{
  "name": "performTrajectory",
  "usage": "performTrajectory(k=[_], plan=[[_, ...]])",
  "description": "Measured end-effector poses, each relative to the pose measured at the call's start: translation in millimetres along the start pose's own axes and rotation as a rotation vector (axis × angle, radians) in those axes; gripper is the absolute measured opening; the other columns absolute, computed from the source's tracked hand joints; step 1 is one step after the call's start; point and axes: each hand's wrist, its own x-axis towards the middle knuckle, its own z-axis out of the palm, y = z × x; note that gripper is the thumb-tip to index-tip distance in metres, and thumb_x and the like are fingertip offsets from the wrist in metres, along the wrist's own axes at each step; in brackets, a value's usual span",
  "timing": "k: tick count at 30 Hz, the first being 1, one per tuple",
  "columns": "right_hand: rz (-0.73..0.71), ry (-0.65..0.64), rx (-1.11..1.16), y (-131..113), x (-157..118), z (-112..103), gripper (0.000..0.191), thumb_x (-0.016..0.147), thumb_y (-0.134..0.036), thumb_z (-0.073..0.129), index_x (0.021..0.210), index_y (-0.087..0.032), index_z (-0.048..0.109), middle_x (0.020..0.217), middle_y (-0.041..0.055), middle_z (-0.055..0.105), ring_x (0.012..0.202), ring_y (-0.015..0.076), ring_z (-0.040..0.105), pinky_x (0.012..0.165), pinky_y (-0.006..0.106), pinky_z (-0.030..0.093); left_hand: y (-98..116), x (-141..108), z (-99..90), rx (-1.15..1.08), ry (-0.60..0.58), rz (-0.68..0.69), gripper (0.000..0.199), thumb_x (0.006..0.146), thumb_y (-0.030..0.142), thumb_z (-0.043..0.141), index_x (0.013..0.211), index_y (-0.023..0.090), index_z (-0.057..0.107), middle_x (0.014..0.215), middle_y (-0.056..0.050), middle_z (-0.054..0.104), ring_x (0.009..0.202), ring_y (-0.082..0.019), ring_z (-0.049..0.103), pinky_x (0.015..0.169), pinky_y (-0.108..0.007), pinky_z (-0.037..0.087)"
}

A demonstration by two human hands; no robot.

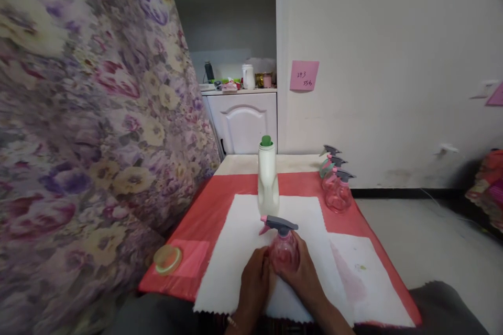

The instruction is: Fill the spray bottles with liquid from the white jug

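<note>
A small pink see-through spray bottle (283,255) with a dark grey trigger head and pink nozzle stands upright between my hands, low over the white cloth (222,272). My right hand (308,277) wraps round its right side and lower front. On the left, my left hand (254,278) has its fingers curled in against the bottle's side; the fingertips are partly hidden. Just beyond is a tall pale jug-shaped bottle (268,180) with a green piece (266,141) in its mouth.
Several similar spray bottles (338,196) stand at the table's far right. A round yellowish lid-like dish (167,259) lies at the left on the red tablecloth (212,204). A printed white sheet (369,272) lies right. A floral curtain (98,141) hangs close on the left.
</note>
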Motion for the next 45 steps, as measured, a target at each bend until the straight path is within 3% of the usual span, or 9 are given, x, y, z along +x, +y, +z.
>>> performTrajectory(k=[4,10,15,19,24,27,31,39,45], plan=[[0.016,-0.02,0.047,-0.8,4.6,-1.4,0.078,0.064,-0.03,0.078,0.134,-0.024,0.044,0.131,0.0099,0.057,0.122,0.0284,0.055,0.104,0.043,0.047,4.1,-1.6,-1.1,-0.012,-0.014,0.011,0.027,0.089,0.033,0.046,0.106,0.024,0.065,0.104,-0.008,0.07,0.096,-0.025,0.064,0.086,-0.037,0.05],[0.054,-0.176,0.13,-0.6,16.5,-21.1,0.082,0.06,-0.026,0.078,0.134,-0.023,0.044,0.137,0.0104,0.055,0.127,0.0293,0.051,0.11,0.048,0.039,-5.1,-1.4,-0.5,0.036,0.004,0.086,0.025,0.091,0.029,0.043,0.101,0.024,0.065,0.101,-0.007,0.069,0.095,-0.023,0.064,0.086,-0.035,0.051],[0.087,-0.046,0.091,4.0,12.7,-18.0,0.088,0.058,-0.026,0.078,0.138,-0.023,0.04,0.143,0.0123,0.048,0.133,0.0312,0.044,0.112,0.051,0.034,-30.4,0.5,11.7,0.441,0.103,0.242,0.037,0.087,0.021,0.044,0.12,0.019,0.061,0.128,-0.013,0.062,0.121,-0.029,0.054,0.104,-0.05,0.041],[0.03,0.003,0.059,6.0,9.4,-2.9,0.1,0.052,-0.025,0.083,0.14,-0.02,0.034,0.141,0.0139,0.047,0.133,0.0315,0.043,0.112,0.047,0.036,-40.9,3.4,19.0,0.724,0.056,0.317,0.052,0.08,0.008,0.043,0.129,0.017,0.055,0.138,-0.013,0.056,0.127,-0.031,0.05,0.105,-0.053,0.04],[-0.004,0.071,0.029,5.3,13.6,9.1,0.083,0.056,-0.021,0.075,0.132,-0.019,0.041,0.133,0.013,0.054,0.125,0.0303,0.051,0.108,0.044,0.041,-50.0,9.7,17.1,0.912,0.038,0.41,0.047,0.085,0.012,0.04,0.129,0.015,0.056,0.135,-0.014,0.058,0.123,-0.031,0.055,0.1,-0.05,0.045],[0.012,0.099,0.062,1.5,19.1,4.4,0.076,0.055,-0.018,0.071,0.126,-0.02,0.045,0.126,0.0112,0.06,0.119,0.03,0.057,0.104,0.043,0.045,-57.1,12.8,14.2,0.954,0.064,0.488,0.042,0.087,0.02,0.044,0.127,0.015,0.058,0.133,-0.013,0.061,0.122,-0.03,0.057,0.097,-0.048,0.048],[0.011,0.111,0.072,0.8,31.7,-27.2,0.074,0.055,-0.018,0.07,0.125,-0.022,0.046,0.126,0.0097,0.061,0.119,0.0294,0.057,0.104,0.044,0.044,-61.2,13.5,11.4,0.974,0.126,0.558,0.039,0.088,0.026,0.047,0.123,0.018,0.061,0.132,-0.011,0.062,0.122,-0.027,0.057,0.096,-0.043,0.05],[0.063,0.243,0.005,19.3,72.7,-132.7,0.072,0.06,-0.038,0.076,0.124,-0.022,0.046,0.127,0.0114,0.059,0.119,0.0311,0.057,0.103,0.049,0.044,-57.2,14.1,7.7,0.967,0.159,0.626,0.034,0.088,0.031,0.049,0.117,0.021,0.064,0.128,-0.009,0.065,0.117,-0.026,0.061,0.091,-0.043,0.055],[0.07,0.264,0.007,43.0,88.8,-165.4,0.077,0.057,-0.037,0.079,0.126,-0.023,0.047,0.13,0.0119,0.058,0.121,0.0325,0.055,0.103,0.051,0.043,-50.3,12.1,7.5,0.936,0.179,0.633,0.034,0.089,0.032,0.049,0.116,0.02,0.064,0.127,-0.01,0.066,0.115,-0.027,0.062,0.09,-0.045,0.055]])
